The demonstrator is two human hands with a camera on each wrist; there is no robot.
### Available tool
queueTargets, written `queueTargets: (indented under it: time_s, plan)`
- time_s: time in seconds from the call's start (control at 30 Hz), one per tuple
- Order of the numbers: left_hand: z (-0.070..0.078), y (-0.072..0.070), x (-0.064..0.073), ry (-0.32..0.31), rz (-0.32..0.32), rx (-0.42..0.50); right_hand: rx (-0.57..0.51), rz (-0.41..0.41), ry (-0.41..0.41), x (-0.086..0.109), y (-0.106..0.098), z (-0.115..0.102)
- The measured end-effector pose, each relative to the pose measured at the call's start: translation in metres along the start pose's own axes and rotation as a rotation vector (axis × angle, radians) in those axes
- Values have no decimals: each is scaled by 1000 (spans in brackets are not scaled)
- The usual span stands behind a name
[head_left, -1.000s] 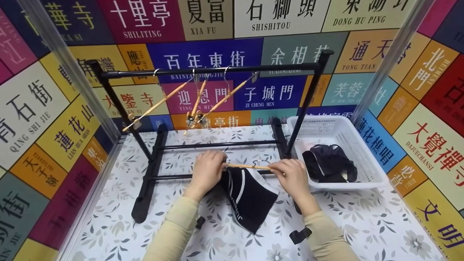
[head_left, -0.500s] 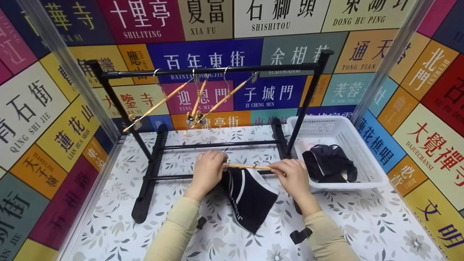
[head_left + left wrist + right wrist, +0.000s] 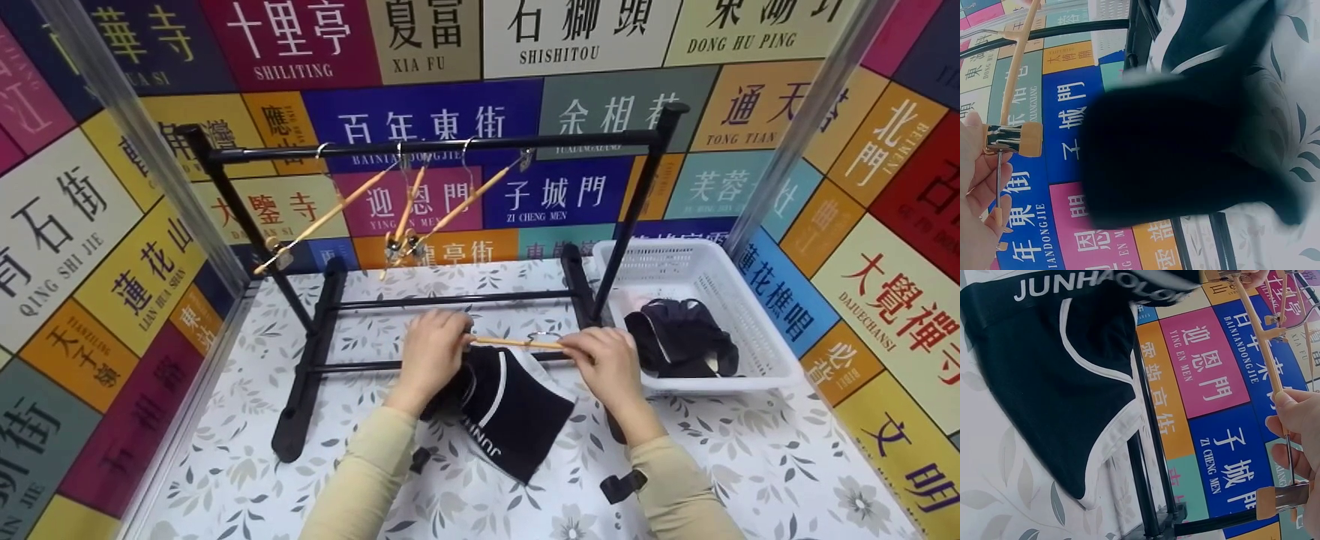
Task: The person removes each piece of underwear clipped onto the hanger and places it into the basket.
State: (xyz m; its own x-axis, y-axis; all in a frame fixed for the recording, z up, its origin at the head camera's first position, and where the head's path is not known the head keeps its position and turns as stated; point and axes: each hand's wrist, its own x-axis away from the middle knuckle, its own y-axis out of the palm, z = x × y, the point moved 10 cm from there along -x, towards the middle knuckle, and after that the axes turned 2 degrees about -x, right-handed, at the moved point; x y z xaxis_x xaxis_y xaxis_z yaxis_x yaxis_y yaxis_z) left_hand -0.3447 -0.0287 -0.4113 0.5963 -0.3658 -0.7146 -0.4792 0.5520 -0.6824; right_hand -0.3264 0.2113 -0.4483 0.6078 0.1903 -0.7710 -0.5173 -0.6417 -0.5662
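Observation:
My left hand [image 3: 433,358] and right hand [image 3: 606,367] hold a wooden clip hanger [image 3: 510,343] level between them. In the left wrist view, my left fingers lie at a metal clip [image 3: 1005,138] on one end. My right hand pinches the bar near the other clip [image 3: 1286,499], which has no cloth in it. A pair of black underpants [image 3: 521,420] with white trim and a lettered waistband hangs below, beside my left hand. One waistband corner reaches near the left clip in the right wrist view; whether it is clipped or held, I cannot tell. The cloth is blurred in the left wrist view.
Behind my hands stands a black rack [image 3: 450,144], with several clip hangers [image 3: 330,214] on its top bar. A white basket [image 3: 765,367] to the right holds dark garments [image 3: 682,337]. Printed panels [image 3: 420,112] enclose the patterned table surface [image 3: 247,480].
The underpants have turned and spread, so more of the waistband lettering faces the head camera. Both hands and the hanger have stayed nearly in place.

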Motion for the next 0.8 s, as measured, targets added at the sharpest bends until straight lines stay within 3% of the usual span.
queueTargets:
  time_s: [0.8]
  plan:
    - [-3,7,6,-17,-35,-6,-3,-13,8,0,0,-1]
